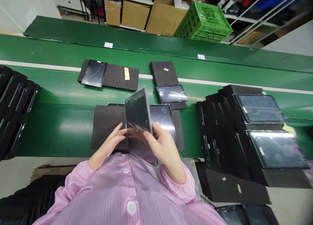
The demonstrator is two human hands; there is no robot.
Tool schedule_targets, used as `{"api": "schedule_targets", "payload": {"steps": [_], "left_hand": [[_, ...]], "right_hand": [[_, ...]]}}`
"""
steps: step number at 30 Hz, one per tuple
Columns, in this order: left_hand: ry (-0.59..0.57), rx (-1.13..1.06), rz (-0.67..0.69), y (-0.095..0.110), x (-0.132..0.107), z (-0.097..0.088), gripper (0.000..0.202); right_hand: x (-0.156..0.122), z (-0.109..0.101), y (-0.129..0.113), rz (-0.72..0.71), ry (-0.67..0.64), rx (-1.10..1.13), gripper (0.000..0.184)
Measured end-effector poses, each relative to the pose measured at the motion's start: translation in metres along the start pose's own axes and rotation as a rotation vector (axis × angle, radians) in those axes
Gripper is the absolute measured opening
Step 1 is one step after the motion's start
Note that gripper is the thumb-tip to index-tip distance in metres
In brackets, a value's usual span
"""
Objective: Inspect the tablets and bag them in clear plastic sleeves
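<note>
I hold a dark tablet [138, 120] upright and tilted over a black foam pad [106, 127] on the green bench. My right hand [164, 147] grips its right edge, fingers curled round it. My left hand [112, 138] touches its lower left edge and glossy face with the fingers spread. Another tablet [162, 117] lies flat on the pad just behind the held one.
Two more foam pads with tablets [95, 73] [172, 94] lie on the green conveyor [61, 88] beyond. Stacks of black trays with tablets [259, 133] stand at right, more black trays [13, 104] at left. A green crate [202, 21] and cardboard boxes [135, 13] stand behind.
</note>
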State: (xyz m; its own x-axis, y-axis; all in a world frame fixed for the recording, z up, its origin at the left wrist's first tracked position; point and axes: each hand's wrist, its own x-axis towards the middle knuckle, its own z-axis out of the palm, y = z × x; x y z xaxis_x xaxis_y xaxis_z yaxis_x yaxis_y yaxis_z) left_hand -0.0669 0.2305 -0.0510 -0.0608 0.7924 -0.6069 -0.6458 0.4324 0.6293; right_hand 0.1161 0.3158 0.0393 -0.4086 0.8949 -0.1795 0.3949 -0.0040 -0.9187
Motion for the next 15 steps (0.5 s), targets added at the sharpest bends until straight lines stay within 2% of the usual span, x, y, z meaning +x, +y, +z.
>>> {"api": "schedule_targets", "payload": {"steps": [2,4,6,7,8,9,11,14,15], "left_hand": [[-0.014,-0.05,0.039,0.001,-0.011,-0.002,0.062],[0.022,-0.115,0.075,0.003,-0.019,-0.01,0.058],[0.117,-0.135,0.054,0.005,-0.022,-0.023,0.062],[0.18,-0.12,0.028,0.005,-0.02,-0.03,0.062],[0.246,-0.084,0.011,0.006,-0.016,-0.036,0.06],[0.313,-0.017,0.024,0.006,-0.011,-0.041,0.057],[0.444,0.241,0.155,0.005,-0.001,-0.047,0.052],[0.581,0.884,0.397,0.008,0.007,-0.047,0.056],[0.633,1.096,0.439,0.009,0.007,-0.047,0.059]], "right_hand": [[-0.015,0.012,-0.013,-0.1,-0.06,-0.095,0.045],[-0.027,0.028,-0.021,-0.211,-0.245,-0.06,0.048],[-0.032,0.039,-0.021,-0.272,-0.431,0.016,0.045],[-0.032,0.041,-0.018,-0.263,-0.464,0.04,0.042],[-0.029,0.038,-0.011,-0.234,-0.439,0.053,0.039],[-0.024,0.032,-0.002,-0.189,-0.361,0.056,0.036],[-0.01,0.011,0.025,-0.069,-0.113,0.031,0.034],[0.012,-0.035,0.078,0.112,0.397,-0.217,0.038],[0.017,-0.051,0.095,0.203,0.485,-0.337,0.044]]}}
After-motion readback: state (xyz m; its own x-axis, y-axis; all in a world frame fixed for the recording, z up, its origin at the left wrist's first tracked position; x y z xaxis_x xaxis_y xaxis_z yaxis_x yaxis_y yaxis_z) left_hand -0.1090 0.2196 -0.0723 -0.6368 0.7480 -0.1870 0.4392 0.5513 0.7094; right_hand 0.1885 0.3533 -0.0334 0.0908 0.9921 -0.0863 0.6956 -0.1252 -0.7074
